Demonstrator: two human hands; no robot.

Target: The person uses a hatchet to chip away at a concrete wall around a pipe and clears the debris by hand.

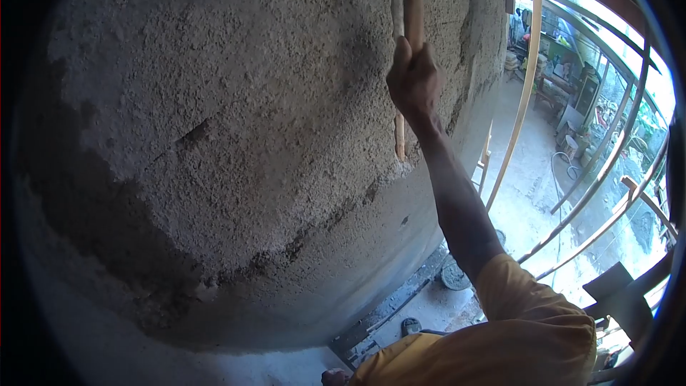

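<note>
My right hand [416,82] is raised in front of the wall, its fingers wrapped round a long wooden tool [414,7]. A thick brown bar and a thinner pale strip run side by side above the fist. The strip's lower end comes out below the hand, close to the wall. At the top edge, the tool's dark upper end is cut off. Rough, pebbly plaster [236,136] covers most of the wall, bordered below by a smoother grey band [357,246]. Only a sliver of my left hand [334,377] shows at the bottom edge; its fingers are hidden.
Slim wooden poles [525,93] and curved-looking bars stand to the right. Below, a round bucket [455,274] sits near the wall's foot, beside a shoe [411,326]. A ladder [482,164] leans behind my arm. Boards and clutter [572,93] line the far yard.
</note>
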